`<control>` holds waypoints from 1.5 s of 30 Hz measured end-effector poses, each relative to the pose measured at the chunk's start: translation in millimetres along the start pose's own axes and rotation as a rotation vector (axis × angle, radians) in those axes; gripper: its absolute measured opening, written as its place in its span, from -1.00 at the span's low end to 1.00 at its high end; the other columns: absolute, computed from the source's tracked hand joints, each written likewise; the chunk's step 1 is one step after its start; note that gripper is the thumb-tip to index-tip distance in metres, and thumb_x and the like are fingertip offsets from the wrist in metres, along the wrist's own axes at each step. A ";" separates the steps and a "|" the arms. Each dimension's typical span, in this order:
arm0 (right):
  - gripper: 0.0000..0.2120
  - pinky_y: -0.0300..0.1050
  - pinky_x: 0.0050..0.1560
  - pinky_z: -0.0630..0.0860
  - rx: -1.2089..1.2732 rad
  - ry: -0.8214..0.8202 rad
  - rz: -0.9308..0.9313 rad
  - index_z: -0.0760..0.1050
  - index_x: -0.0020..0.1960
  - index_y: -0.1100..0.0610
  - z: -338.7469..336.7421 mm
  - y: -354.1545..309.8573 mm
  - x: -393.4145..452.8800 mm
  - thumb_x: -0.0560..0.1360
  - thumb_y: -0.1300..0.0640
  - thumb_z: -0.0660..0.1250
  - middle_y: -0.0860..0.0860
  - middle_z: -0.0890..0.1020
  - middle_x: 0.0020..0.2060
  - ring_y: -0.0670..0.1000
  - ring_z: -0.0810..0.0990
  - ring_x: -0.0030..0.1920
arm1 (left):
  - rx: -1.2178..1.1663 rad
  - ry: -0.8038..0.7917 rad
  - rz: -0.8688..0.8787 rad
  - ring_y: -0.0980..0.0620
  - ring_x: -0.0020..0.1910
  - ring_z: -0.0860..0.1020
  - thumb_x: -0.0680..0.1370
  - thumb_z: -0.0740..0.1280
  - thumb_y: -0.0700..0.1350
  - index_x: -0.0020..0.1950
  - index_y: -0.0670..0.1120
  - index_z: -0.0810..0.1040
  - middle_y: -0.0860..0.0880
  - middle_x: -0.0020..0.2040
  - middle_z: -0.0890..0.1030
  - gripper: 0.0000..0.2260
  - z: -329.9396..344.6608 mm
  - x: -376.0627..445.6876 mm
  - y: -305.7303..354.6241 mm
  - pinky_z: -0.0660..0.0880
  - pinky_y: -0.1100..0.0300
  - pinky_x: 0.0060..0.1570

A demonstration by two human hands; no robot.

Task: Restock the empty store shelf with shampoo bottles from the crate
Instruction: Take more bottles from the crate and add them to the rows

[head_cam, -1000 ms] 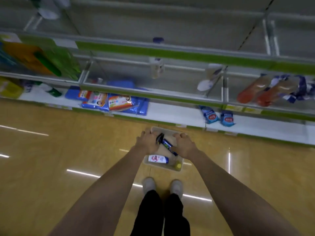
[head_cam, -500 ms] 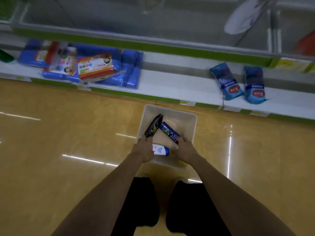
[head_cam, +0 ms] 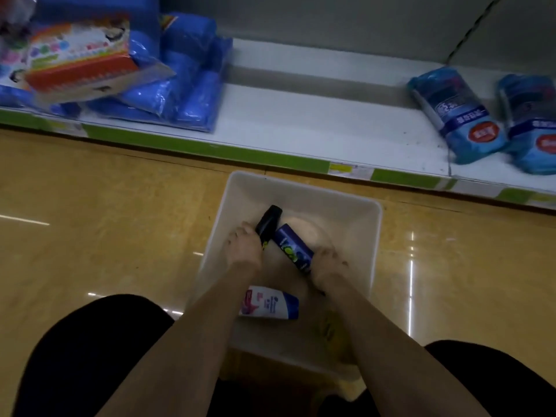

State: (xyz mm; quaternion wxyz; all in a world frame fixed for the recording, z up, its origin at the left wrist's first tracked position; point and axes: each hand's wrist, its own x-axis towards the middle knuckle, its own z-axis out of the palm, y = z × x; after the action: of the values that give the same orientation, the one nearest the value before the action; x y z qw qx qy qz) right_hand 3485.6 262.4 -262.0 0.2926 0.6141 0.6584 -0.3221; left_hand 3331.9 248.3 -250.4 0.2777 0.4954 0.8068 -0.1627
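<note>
A white crate (head_cam: 346, 206) sits on the floor in front of the bottom shelf (head_cam: 301, 127). Both my hands are inside it. My left hand (head_cam: 242, 246) grips a black bottle (head_cam: 268, 221). My right hand (head_cam: 328, 267) grips a dark blue bottle (head_cam: 291, 246) with a green mark. A white and blue bottle (head_cam: 270, 302) lies on its side on the crate floor between my forearms. Something yellowish (head_cam: 329, 329) lies under my right forearm, mostly hidden.
Blue plastic packs (head_cam: 183, 82) and a colourful box (head_cam: 78, 58) crowd the shelf's left end. Two blue pouches (head_cam: 457, 115) lie at its right. The shelf's edge has a green strip (head_cam: 210, 149). My knees in black trousers (head_cam: 78, 350) flank the crate.
I have crouched lower and the view has closed in on the crate. My hands went from the crate's near end onto the black and dark blue bottles and took hold of them.
</note>
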 end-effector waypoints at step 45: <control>0.06 0.19 0.09 0.57 1.489 0.237 -0.249 0.27 0.33 0.21 -522.2 -125.9 -568.7 0.12 -0.54 0.27 0.17 0.61 0.08 0.17 0.63 0.02 | -1.255 -0.057 0.262 -0.10 -0.19 0.54 0.25 0.39 -0.28 0.05 -0.09 0.44 -0.15 -0.12 0.57 -0.60 -639.5 -456.2 -55.0 0.50 0.14 -0.19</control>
State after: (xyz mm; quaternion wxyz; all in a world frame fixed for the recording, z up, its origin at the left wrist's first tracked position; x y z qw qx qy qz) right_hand 3407.9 314.0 514.7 -0.3094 0.6010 0.3590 -0.6436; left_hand 3261.4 243.6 533.9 0.5537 0.3287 0.6737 0.3627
